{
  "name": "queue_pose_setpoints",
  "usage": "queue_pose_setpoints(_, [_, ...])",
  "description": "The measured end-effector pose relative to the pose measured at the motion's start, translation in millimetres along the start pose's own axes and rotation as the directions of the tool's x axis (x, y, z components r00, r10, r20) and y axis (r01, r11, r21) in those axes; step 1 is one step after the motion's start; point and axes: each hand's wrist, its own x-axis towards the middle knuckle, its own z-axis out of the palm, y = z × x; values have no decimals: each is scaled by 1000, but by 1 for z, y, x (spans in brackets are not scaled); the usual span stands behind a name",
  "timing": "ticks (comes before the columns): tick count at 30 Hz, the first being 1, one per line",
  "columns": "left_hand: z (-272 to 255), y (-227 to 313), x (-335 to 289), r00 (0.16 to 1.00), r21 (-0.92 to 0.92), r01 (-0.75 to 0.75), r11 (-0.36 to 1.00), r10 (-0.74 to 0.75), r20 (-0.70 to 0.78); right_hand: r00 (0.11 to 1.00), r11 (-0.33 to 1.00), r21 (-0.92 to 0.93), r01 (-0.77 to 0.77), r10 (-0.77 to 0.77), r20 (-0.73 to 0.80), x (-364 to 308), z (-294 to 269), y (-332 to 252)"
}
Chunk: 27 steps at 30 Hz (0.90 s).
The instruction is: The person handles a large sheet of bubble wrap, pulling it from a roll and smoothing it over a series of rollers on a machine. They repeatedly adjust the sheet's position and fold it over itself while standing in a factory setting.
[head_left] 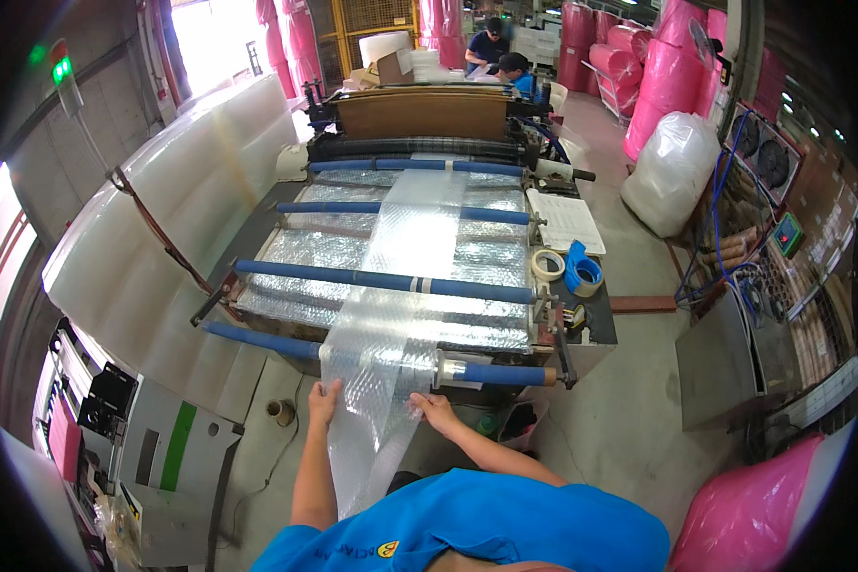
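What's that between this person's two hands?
In the head view, a strip of clear plastic film spans from the left hand to the right hand.

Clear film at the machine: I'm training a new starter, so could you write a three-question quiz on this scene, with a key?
1. How do the left hand and right hand hold the clear film? A) both by its left edge; B) by opposite side edges; C) both by its right edge.
2. True or false: the blue tape roll lies left of the cream tape roll.
3. Fill in: the signal light at the upper left glows ____.

Key: 1 B; 2 false, it lies to the right; 3 green.
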Motion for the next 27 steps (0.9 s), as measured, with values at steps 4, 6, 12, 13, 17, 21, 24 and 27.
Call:
queue_pose_setpoints(4, [-9,-52,-20,983,194,48,980,-81,166,999,999,-21,-28,28,21,-21,7,-14])
queue_pose_setpoints(6, [-12,-64,-37,958,233,115,966,-170,233,997,996,-49,-69,70,18,-36,11,-10])
queue_pose_setpoints(12, [-45,-94,-79,843,301,352,886,-440,309,968,962,-168,-214,232,98,-89,42,22])
queue_pose_setpoints(13, [-52,-101,-88,847,311,359,880,-447,289,962,959,-174,-226,247,113,-97,49,25])
queue_pose_setpoints(17, [-87,-87,-136,819,384,301,873,-443,364,955,949,-210,-236,266,129,-129,66,35])
queue_pose_setpoints(21, [-113,-123,-178,991,82,84,993,-92,99,930,918,-248,-308,346,125,-171,99,57])
queue_pose_setpoints(24, [-128,-95,-197,999,144,-30,989,31,-7,926,915,-209,-344,368,85,-213,117,56])
queue_pose_setpoints(27, [-138,-79,-201,997,53,-61,997,63,-38,955,943,-157,-292,297,8,-232,129,44])
